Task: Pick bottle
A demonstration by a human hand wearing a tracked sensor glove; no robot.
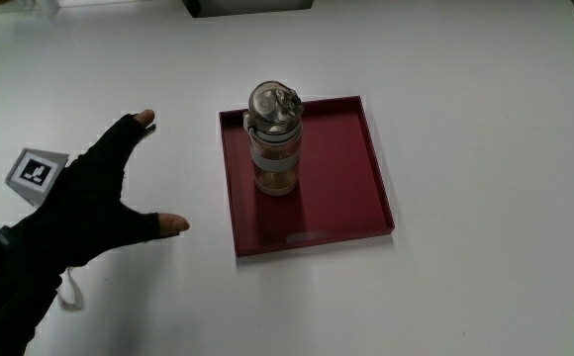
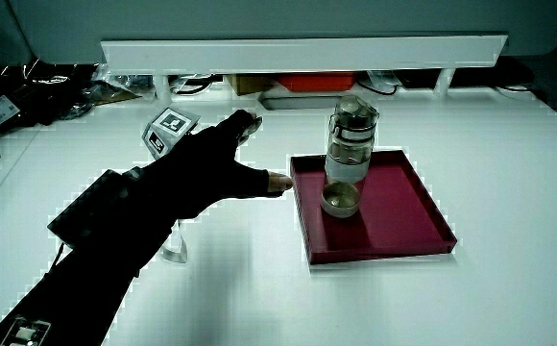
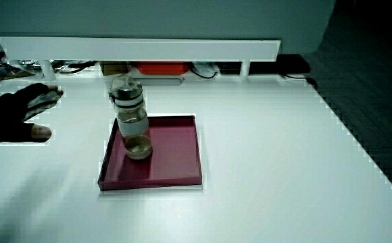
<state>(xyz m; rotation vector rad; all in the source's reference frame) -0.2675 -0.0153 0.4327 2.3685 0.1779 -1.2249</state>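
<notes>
White table (image 1: 485,119) fills my main view, with a low partition (image 2: 302,53) at its edge. From the hand (image 1: 89,203) the bottle (image 1: 273,138) lies at about two o'clock, well apart, standing upright in a red tray (image 1: 351,203), its long axis vertical. I see the hand over bare table beside the tray, fingers spread wide, holding nothing and touching nothing; I judge the reach is not yet finished

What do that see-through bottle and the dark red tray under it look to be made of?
The clear bottle looks like plastic or glass: you see through its wall, with a pale band around it. The dark red square tray seems smooth plastic or painted metal, with a soft sheen; which one is unclear.
</notes>
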